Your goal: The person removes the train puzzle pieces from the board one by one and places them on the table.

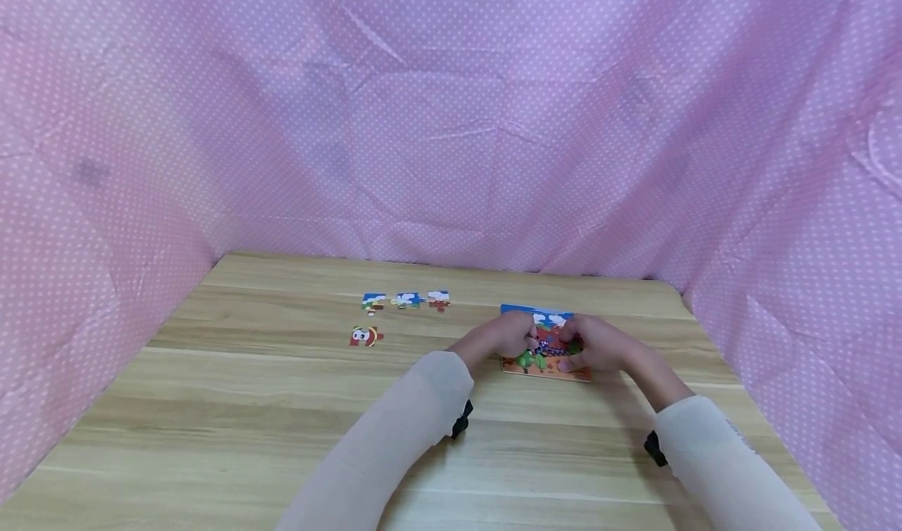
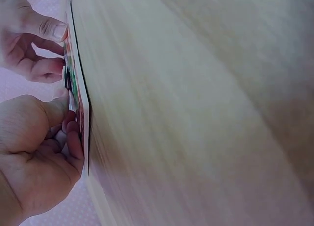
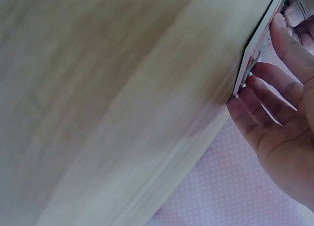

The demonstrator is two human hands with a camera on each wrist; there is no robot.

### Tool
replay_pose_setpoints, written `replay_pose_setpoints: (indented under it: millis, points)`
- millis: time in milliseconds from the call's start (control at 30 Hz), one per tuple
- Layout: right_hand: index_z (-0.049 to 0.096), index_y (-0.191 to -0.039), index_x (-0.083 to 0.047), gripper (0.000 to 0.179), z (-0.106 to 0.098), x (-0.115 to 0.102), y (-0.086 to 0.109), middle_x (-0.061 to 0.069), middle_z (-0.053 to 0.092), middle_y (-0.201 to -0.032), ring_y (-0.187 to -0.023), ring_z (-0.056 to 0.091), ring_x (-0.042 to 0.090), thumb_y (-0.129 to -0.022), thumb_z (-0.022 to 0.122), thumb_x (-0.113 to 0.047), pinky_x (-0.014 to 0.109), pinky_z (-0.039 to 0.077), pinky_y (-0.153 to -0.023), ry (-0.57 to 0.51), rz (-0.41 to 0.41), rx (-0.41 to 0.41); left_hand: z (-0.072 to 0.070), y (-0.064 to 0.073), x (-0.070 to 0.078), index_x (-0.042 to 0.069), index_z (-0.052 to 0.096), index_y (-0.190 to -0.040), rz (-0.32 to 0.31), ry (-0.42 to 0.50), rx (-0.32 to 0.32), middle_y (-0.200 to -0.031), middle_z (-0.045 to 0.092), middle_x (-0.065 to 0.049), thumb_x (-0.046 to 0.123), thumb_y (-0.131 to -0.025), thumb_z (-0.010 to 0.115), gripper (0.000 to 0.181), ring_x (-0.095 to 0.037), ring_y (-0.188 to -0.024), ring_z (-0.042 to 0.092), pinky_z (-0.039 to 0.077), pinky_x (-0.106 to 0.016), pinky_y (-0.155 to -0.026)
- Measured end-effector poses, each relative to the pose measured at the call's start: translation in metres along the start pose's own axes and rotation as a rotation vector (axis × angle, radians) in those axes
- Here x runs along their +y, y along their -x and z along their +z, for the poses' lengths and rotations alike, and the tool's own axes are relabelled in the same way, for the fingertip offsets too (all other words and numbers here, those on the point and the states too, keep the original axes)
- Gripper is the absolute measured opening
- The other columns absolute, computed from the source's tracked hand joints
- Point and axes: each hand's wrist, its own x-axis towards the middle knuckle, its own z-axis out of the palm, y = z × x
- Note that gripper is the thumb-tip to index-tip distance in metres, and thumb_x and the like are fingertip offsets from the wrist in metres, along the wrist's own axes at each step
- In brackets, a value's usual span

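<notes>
Lying on the wood-grain table (image 1: 211, 406), right of its middle, a rectangular cartoon jigsaw board (image 1: 541, 372) sits picture side up between the person's two hands, its blue sky at the far edge and its orange ground nearest the person. That orientation probably suits someone reading the picture from the near side.

The left hand (image 1: 512, 335) reaches in from the board's left side, its fingers curled and its thumb brought close against them; they appear to pinch the edge of a small puzzle piece (image 2: 72, 102) at the board's surface, though the fingers hide most of it. The right hand (image 1: 597, 344) comes from the other side with its fingers loosely spread and well parted from the thumb, the thumb resting on the lower part of the picture and the little finger by the board's edge. This broad span likely steadies the board while the left hand does the finer work.

Well apart to the left, three loose sky pieces (image 1: 407, 301) lie in a row, with a white-faced piece (image 1: 363, 336) nearer the person. All four show their printed sides, presumably so they can be told apart easily. Pink dotted cloth (image 1: 451, 147) hangs behind the table.
</notes>
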Motion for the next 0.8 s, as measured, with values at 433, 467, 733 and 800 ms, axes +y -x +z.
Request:
replay_pose_setpoints:
  millis: [433, 467, 733, 800]
  points:
    - [0.071, -0.093, -0.007, 0.026, 0.0, 0.0, 0.0, 0.007, 0.064, -0.106, -0.097, 0.058, 0.025, -0.085, 0.085, -0.028, 0.048, 0.049, -0.09, 0.03, -0.032, -0.001, 0.0, 0.002, 0.0, 0.01, 0.053, -0.069, 0.021, 0.009, 0.036, -0.072, 0.045, 0.001, 0.021, -0.107, 0.054, 0.039, -0.01, -0.062, 0.044, 0.038, -0.021, -0.058]
    - [0.072, -0.094, -0.007, 0.026, 0.001, 0.0, 0.0, 0.007, 0.065, -0.106, -0.098, 0.059, 0.024, -0.085, 0.086, -0.027, 0.048, 0.049, -0.09, 0.028, -0.029, 0.003, -0.001, 0.003, -0.001, 0.01, 0.056, -0.071, 0.027, 0.016, 0.044, -0.074, 0.047, 0.001, 0.02, -0.106, 0.055, 0.037, -0.01, -0.065, 0.045, 0.039, -0.021, -0.059]
    - [0.074, -0.103, -0.004, 0.03, 0.001, -0.002, 0.002, 0.011, 0.066, -0.113, -0.107, 0.061, 0.03, -0.086, 0.085, -0.026, 0.054, 0.048, -0.098, 0.032, -0.016, -0.002, -0.012, 0.019, -0.02, 0.008, 0.064, -0.1, 0.074, 0.037, 0.083, -0.092, 0.059, 0.002, 0.021, -0.106, 0.056, 0.016, -0.01, -0.082, 0.054, 0.048, -0.023, -0.076]
    - [0.075, -0.106, -0.004, 0.031, 0.002, -0.003, 0.002, 0.013, 0.066, -0.119, -0.113, 0.06, 0.032, -0.087, 0.084, -0.027, 0.056, 0.046, -0.102, 0.034, 0.008, -0.004, -0.017, 0.026, -0.026, 0.009, 0.063, -0.102, 0.093, 0.049, 0.089, -0.094, 0.06, 0.002, 0.02, -0.106, 0.056, 0.014, -0.01, -0.084, 0.055, 0.049, -0.023, -0.079]
